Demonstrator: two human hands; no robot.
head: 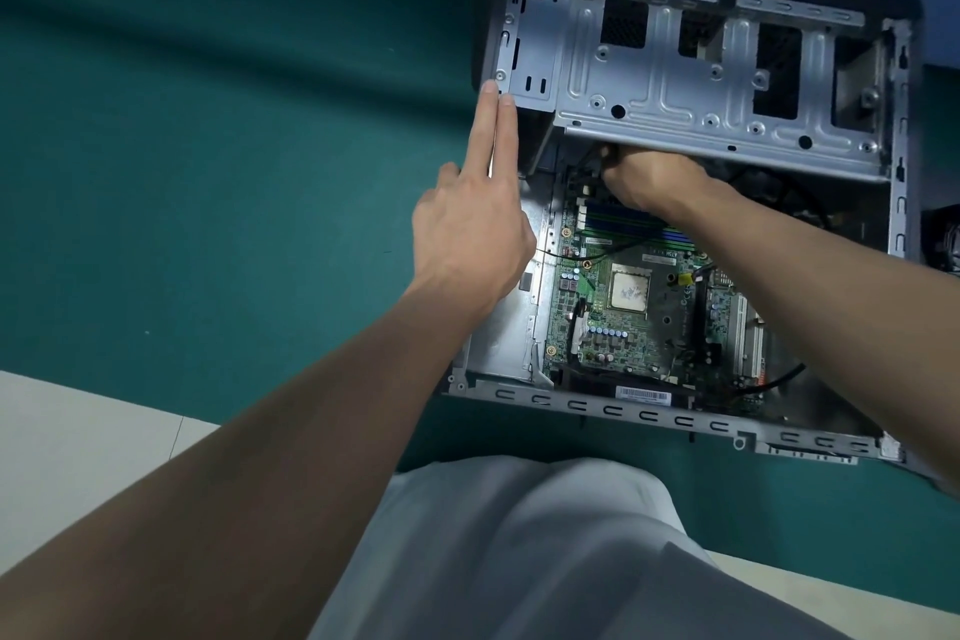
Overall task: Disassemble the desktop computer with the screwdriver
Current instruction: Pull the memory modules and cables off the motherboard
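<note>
An open desktop computer case [613, 405] lies on its side on a green mat. Its green motherboard [623, 307] shows a bare silver processor [629, 292]. A metal drive cage [675, 68] is tilted up over the far half of the case. My left hand [475, 218] has two straight fingers touching the cage's left edge. My right hand [649, 177] reaches under the cage; its fingers are hidden there, so what they hold cannot be seen. No screwdriver is in view.
The green mat [234, 146] spreads to the left of the case. A dark object [943, 239] sits past the case's right side. Black cables [774, 377] run across the board. My lap in light trousers [519, 551] is below the case.
</note>
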